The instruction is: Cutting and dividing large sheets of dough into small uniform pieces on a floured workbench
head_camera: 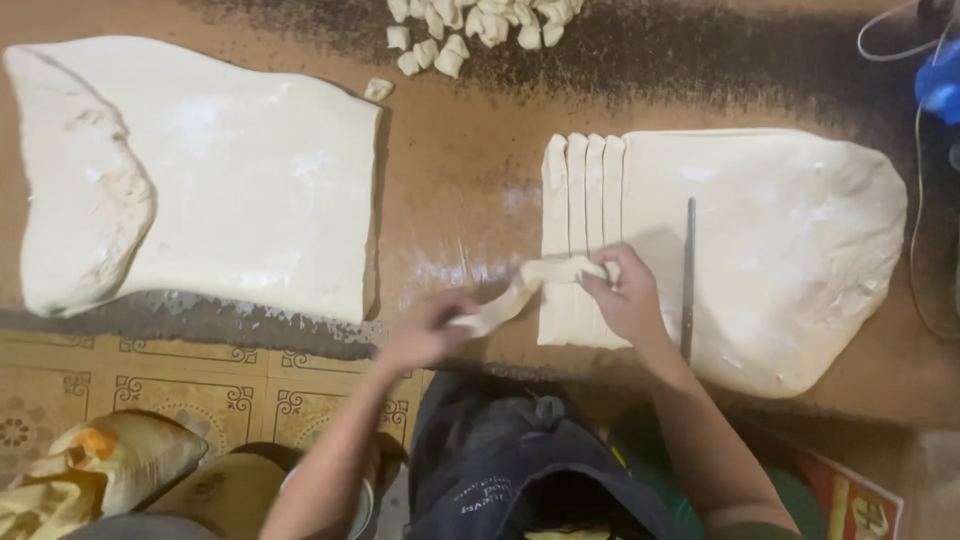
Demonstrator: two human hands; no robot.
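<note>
Overhead, floured brown table (460,190) bears dough sheets, above patterned tiled floor (200,385).

A brown floured board (460,190) carries a large dough sheet (230,170) at left, a partly sliced sheet (780,250) at right, a knife (688,275) on it, and dough pieces (470,25) at the top.

We count two rolled dough sheets: one uncut sheet (250,180) at left and one partly cut sheet (780,250) at right. Four cut strips (583,180) lie at its left edge. One twisted strip (530,285) spans both hands. One knife (688,275). One pile of small dough pieces (480,25), number indeterminable, plus one stray piece (378,89).
</note>
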